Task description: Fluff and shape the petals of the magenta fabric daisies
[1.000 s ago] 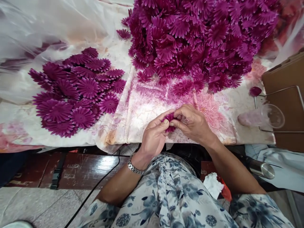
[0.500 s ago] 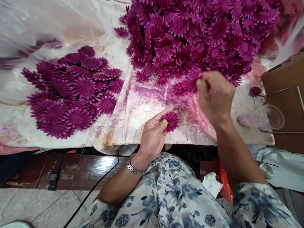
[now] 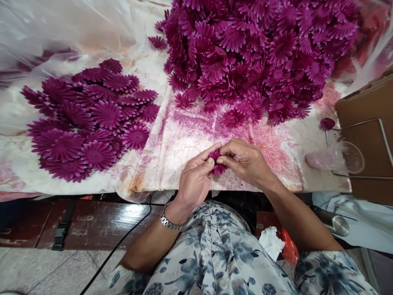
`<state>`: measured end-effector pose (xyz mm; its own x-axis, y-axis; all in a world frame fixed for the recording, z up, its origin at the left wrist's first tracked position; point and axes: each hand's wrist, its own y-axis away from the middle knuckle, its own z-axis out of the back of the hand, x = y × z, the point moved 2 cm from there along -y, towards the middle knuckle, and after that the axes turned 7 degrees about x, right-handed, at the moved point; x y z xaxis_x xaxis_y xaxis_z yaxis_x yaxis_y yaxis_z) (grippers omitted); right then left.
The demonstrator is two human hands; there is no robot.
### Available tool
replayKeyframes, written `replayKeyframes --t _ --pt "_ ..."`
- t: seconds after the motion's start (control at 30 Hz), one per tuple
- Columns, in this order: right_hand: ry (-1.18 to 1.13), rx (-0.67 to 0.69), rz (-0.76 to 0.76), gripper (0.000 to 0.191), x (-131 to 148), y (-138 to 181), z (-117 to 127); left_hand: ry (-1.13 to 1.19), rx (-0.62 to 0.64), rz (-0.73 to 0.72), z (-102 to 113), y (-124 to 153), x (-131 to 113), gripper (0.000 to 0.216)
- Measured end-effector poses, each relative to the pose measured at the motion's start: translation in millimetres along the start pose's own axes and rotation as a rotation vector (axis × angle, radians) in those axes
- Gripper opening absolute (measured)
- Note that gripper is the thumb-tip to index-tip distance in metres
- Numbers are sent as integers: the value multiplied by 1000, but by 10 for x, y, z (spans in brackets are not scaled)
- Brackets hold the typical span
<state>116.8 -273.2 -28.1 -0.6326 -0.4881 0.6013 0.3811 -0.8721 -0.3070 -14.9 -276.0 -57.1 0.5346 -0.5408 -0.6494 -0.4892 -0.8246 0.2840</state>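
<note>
Both hands meet over the front edge of the cloth-covered table. My left hand pinches a small purple artificial flower between thumb and fingers. My right hand is closed at the same flower, thumb and forefinger pressed on its right side. Fingers cover much of the flower, so I cannot tell whether one layer or more lies between them. Beyond the hands rises a big heap of loose purple petal pieces. To the left lies a smaller pile of fuller purple flowers.
A clear plastic cup lies on its side at the right, by a bent metal wire frame and a cardboard box. One dark purple piece sits near the wire. Clear plastic sheeting covers the back left.
My right hand has come from the front of the big heap down to my left hand and now touches the flower there. My left hand has stayed nearly in place.
</note>
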Motion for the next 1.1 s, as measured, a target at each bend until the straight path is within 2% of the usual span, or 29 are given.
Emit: replayKeyframes --t 0.1,0.23,0.33,0.43,0.53,0.6,0.67,0.7,0.8,0.87,0.97,1.03,1.1 --pt "-83 8 -72 14 19 1 42 -8 -25 -23 19 12 0 31" --pt "-49 -25 -92 11 46 6 31 -15 -68 -78 40 4 -24 31" --pt "-28 -148 -145 11 -78 -48 162 -21 -108 -85 60 4 -39 30" --pt "158 -339 -227 14 -254 -149 447 -21 -104 -81 66 14 -48 30" --pt "377 -341 -204 19 -266 -222 584 -27 -99 -87 60 18 -57 31" --pt "355 -218 -124 19 -176 -212 471 -35 -99 -97 52 12 -61 33" --pt "241 -40 -13 10 -65 -157 231 -35 -88 -94 43 2 -56 35" --pt "196 -8 28 8 -22 -118 109 -33 -78 -86 38 -3 -50 36" --pt "161 -14 76 14 33 -18 -146 -28 -65 -67 35 -11 -22 36" --pt "180 -28 93 16 33 16 -181 -20 -76 -72 45 -9 -9 36" --pt "135 -50 39 14 -23 -14 -38 -14 -104 -90 62 0 -15 36" --pt "142 -147 -70 14 -120 -93 169 -5 -120 -90 68 6 -33 34" --pt "253 -293 -169 12 -236 -195 412 15 -121 -76 62 10 -55 33"
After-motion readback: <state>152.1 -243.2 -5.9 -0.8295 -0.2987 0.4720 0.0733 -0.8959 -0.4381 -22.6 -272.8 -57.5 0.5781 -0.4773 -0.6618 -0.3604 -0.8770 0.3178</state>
